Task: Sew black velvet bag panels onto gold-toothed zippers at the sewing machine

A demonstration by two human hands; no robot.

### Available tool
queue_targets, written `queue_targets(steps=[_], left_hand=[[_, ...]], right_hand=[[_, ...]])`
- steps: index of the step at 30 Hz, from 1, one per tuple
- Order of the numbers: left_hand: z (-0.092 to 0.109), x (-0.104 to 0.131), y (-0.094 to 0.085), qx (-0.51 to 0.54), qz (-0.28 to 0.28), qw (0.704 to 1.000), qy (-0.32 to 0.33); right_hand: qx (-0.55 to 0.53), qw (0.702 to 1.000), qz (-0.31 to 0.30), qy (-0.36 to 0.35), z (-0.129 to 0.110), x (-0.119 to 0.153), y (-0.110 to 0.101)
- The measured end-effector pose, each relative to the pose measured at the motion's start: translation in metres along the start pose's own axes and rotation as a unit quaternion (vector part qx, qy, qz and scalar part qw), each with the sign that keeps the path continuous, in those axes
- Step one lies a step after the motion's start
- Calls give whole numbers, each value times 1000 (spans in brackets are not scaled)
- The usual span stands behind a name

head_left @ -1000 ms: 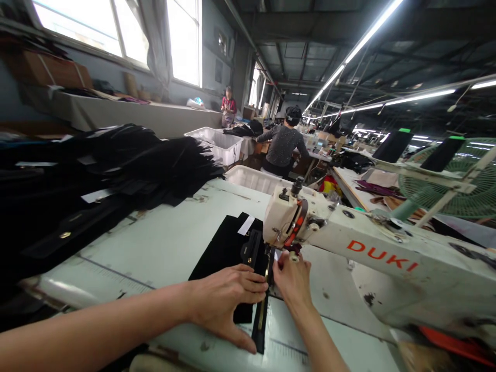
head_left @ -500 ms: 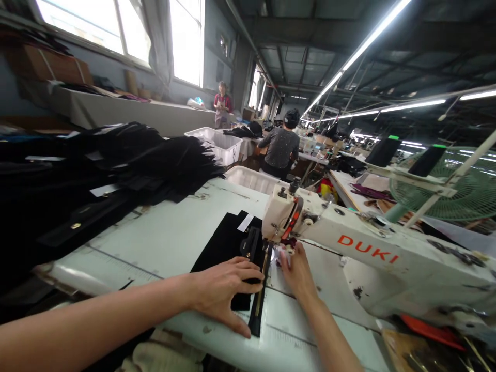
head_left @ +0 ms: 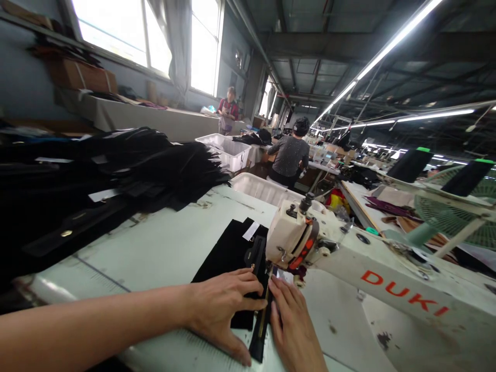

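Note:
A black fabric panel [head_left: 219, 248] lies on the pale table, with a white label [head_left: 251, 231] and a dark strap-like piece [head_left: 254, 252] on it. Along its right side runs a black zipper [head_left: 260, 330] with gold-coloured teeth, leading up under the head of the sewing machine [head_left: 289, 235]. My left hand [head_left: 227, 305] is spread flat over the panel, fingertips at the zipper and thumb near its lower end. Fingers stretched out, my right hand [head_left: 290, 315] rests along the zipper's right edge, just in front of the needle area. The needle itself is hard to make out.
A heap of black pieces [head_left: 155, 165] covers the table's left side. White plastic bins [head_left: 228, 150] stand beyond the far edge. The machine arm [head_left: 403, 289] takes up the right side, with thread cones [head_left: 411, 164] and a green fan [head_left: 437, 212] behind. A co-worker [head_left: 290, 157] sits ahead.
My right hand has come back from beside the machine's foot and now lies flat along the zipper. My left hand stays on the panel. The view has tilted and moved slightly.

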State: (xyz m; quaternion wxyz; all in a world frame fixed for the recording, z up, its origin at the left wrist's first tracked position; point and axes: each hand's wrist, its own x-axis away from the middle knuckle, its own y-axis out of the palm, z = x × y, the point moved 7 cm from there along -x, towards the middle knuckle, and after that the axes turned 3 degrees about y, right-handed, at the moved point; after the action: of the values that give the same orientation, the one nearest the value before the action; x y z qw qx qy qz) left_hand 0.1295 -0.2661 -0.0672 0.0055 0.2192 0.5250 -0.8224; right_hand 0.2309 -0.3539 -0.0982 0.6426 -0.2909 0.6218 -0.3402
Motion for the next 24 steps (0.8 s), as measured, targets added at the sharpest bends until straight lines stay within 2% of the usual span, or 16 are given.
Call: queue_targets(steps=[3,6,11,16,24], left_hand=[[-9,-3,-2,-5,-3,1000,1],[-14,-5,-4,-14,-7,1000,-7],[-4,0,-5,-36,-35,999,-21],[-1,2,-4,-30,-62,996,-55],[-16,-6,-6,-4,-41,997,-66]], right_hand=[[-29,999,18,6,2,2,-5],[-88,996,2,-4,3,4,-7],[-133,990,-13,-43,1,4,-10],[-104,994,-14,-33,0,5,-5],[-1,998,-13,-57,3,13,14]])
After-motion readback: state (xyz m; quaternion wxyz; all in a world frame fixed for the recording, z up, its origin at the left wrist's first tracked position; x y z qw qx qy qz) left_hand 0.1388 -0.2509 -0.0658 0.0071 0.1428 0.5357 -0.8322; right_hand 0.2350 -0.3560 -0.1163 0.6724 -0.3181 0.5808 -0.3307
